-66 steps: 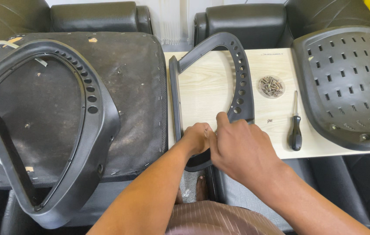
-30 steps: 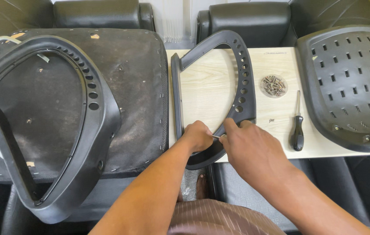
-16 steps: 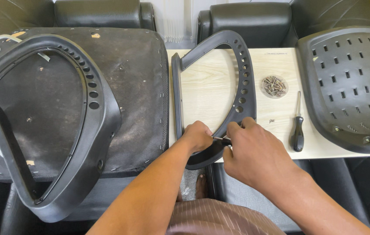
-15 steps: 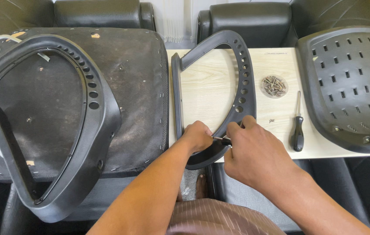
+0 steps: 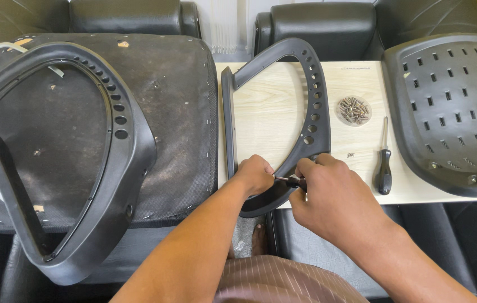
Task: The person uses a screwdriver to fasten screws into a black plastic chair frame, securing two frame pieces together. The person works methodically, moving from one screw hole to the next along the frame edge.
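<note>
A black curved plastic chair frame (image 5: 312,101) with a row of holes lies on a light wooden table (image 5: 266,106). My left hand (image 5: 254,175) grips the near end of that frame. My right hand (image 5: 328,196) is closed on a small tool with a thin metal shaft (image 5: 285,179) that points left toward my left hand. The tool's handle is hidden inside my fist.
A larger black frame (image 5: 120,134) rests on an upturned seat cushion (image 5: 165,95) at left. A pile of screws (image 5: 353,109), a black-handled screwdriver (image 5: 384,168) and a perforated black seat shell (image 5: 452,106) lie to the right. Black chairs stand behind the table.
My right hand has shifted slightly right and lower along the frame's near end, and the small tool's shaft now shows between my hands. The frame and the left hand have stayed put.
</note>
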